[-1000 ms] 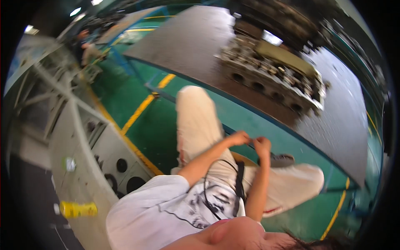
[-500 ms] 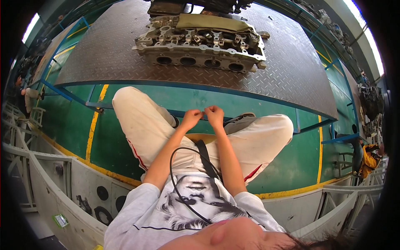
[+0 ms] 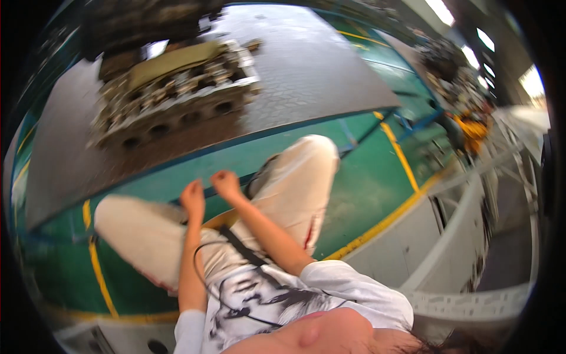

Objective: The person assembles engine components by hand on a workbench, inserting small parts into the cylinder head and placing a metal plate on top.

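My left hand (image 3: 193,200) is raised above my lap with its fingers curled together. Just to the right and a little farther off, my right hand (image 3: 226,184) has its fingers drawn into a pinch. A small gap separates the two hands. Whatever the fingers may hold is too small and blurred to make out. Beyond them, on a dark metal table (image 3: 300,88) with a treadplate surface, lies an engine cylinder head (image 3: 174,121) with several round ports along its near side. A khaki-coloured flat piece (image 3: 174,64) rests on top of it. Neither hand touches the cylinder head.
The table's blue frame edge (image 3: 283,125) runs in front of my knees. A dark, blurred engine part (image 3: 141,26) stands behind the cylinder head. On the right are a person in an orange top (image 3: 471,133), piled metal parts (image 3: 442,62) and a pale railing (image 3: 451,236).
The view has swung to the right and tilted, so the table and cylinder head sit farther left. My hands, close together before with fingertips nearly meeting, are now slightly apart.
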A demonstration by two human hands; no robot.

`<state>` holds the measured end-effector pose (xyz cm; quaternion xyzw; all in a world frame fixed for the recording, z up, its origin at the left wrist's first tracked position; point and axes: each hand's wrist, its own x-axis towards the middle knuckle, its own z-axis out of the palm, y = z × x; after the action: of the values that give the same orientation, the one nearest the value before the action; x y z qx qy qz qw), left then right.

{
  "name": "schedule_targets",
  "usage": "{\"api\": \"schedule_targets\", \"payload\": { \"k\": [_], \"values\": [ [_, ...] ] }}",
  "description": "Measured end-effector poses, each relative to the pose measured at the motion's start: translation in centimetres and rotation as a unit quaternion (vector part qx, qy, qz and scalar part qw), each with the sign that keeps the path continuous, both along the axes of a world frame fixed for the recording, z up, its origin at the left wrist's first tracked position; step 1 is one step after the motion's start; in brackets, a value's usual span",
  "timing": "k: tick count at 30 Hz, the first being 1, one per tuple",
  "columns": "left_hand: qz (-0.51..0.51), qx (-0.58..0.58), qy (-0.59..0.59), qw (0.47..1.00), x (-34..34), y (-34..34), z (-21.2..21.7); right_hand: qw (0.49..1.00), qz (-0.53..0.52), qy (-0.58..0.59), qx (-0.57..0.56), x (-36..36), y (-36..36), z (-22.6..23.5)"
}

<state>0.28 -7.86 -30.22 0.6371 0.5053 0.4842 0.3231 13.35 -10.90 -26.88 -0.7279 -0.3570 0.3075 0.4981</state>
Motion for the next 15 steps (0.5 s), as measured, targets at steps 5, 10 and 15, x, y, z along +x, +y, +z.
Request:
{"api": "schedule_targets", "payload": {
  "k": [5, 10, 15],
  "values": [
    [-0.011, -0.127, -0.060, 0.990, -0.6, 1.2, -0.4, 1.000, 0.014, 0.009, 0.015, -0.9, -0.3, -0.2],
    [0.018, -0.161, -0.160, 0.974, 1.0, 0.4, 1.1, 0.995, 0.087, -0.002, 0.057, -0.2, -0.9, 0.9],
    [-0.010, -0.168, -0.154, 0.974, 0.6, 0.6, 0.9, 0.997, 0.076, 0.002, 0.030, -0.4, -1.0, 1.1]
  ]
}}
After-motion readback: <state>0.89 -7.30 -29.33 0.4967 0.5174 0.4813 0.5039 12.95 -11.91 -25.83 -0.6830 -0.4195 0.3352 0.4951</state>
